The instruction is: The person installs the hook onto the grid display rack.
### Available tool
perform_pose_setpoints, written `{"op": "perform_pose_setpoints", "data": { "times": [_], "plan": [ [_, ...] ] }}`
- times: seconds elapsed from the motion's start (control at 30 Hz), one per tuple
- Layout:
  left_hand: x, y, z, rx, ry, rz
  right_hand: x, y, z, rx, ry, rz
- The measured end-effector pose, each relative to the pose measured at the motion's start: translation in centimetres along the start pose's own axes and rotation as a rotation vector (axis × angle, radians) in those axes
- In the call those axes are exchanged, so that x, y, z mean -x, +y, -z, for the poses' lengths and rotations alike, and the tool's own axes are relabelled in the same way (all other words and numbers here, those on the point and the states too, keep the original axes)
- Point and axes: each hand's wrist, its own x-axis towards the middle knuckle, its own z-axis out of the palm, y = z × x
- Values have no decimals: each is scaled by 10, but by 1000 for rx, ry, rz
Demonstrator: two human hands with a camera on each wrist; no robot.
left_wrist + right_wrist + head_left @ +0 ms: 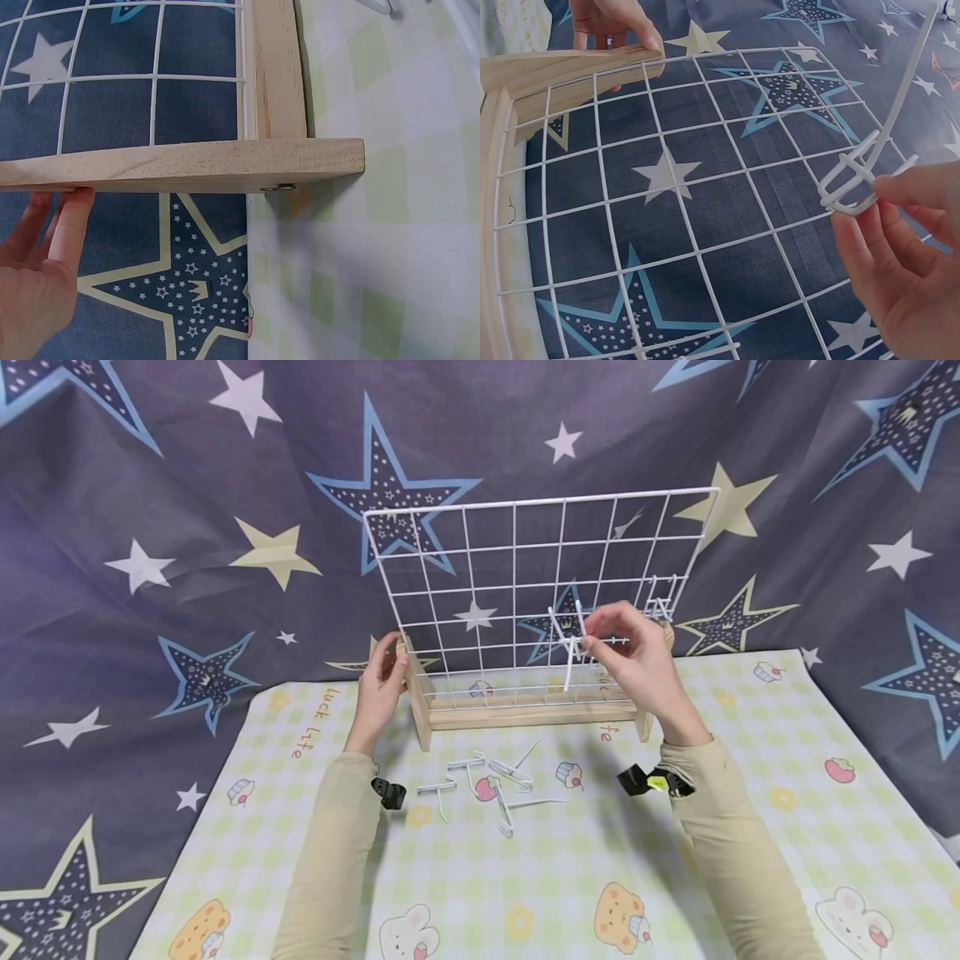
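A white wire grid panel [514,552] stands in a pale wooden base with a side board at each end. My left hand [381,683] grips the left wooden side board [417,702] near its upper end; the left wrist view shows fingertips against its outer face. My right hand [907,255] pinches a white wire hook [851,176] between thumb and fingers, right in front of the grid. The hook's long prong points away from the grid in the right wrist view.
Several loose white hooks [513,772] lie on the checked tablecloth [465,877] in front of the base. Other hooks [660,600] hang at the grid's right side. Behind the rack hangs a dark star-patterned cloth [285,452].
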Motion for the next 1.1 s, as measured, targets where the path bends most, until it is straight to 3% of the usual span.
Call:
{"op": "perform_pose_setpoints", "data": {
  "times": [0.23,0.47,0.67,0.77,1.0,1.1],
  "plan": [
    [-1,-1,0,-1,11,-31,-8,-1,0,-35,48,-5],
    [-9,-30,1,23,19,-5,-14,1,2,-67,85,-8],
    [-12,-36,1,-1,27,-37,-21,-3,2,-102,115,-3],
    [-12,-36,2,-4,27,-32,-25,-3,2,-135,137,-20],
    [-1,-3,2,-2,3,1,-36,-2,1,-110,204,14],
    [0,-1,1,-8,6,-1,-38,-2,2,-100,213,28]
  ]
}}
